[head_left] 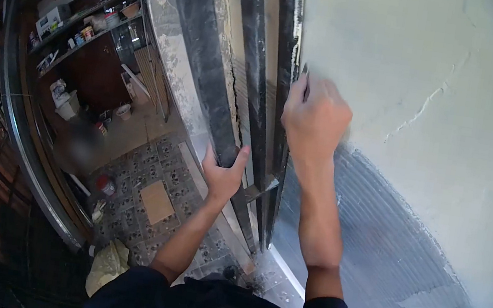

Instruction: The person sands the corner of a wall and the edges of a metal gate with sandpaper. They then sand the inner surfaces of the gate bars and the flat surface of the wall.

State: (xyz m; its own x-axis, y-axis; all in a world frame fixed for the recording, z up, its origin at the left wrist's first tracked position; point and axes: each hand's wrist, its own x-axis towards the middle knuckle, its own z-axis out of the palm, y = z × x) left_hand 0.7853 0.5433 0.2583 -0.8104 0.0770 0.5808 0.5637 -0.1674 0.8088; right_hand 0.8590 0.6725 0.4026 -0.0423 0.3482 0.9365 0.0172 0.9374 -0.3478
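Observation:
My left hand (223, 179) wraps around the lower end of a long dark bar (205, 47), thumb on the right side and fingers on the left. My right hand (319, 110) is closed in a fist, slightly blurred, at the wall's edge beside the dark upright strips (259, 61). A small dark tip pokes up above its fingers; the rest of what it grips is hidden. Right of that hand rises a pale plastered wall (410, 63) with a crack. Its lower part is a grey ridged surface (364, 214).
Through the opening at left are shelves (73, 44) with containers, a patterned tile floor (130, 219), a brown board (156, 202) and a red container (105, 184). A pale bag (108, 267) lies near my left elbow. A curved metal frame (27, 142) stands at far left.

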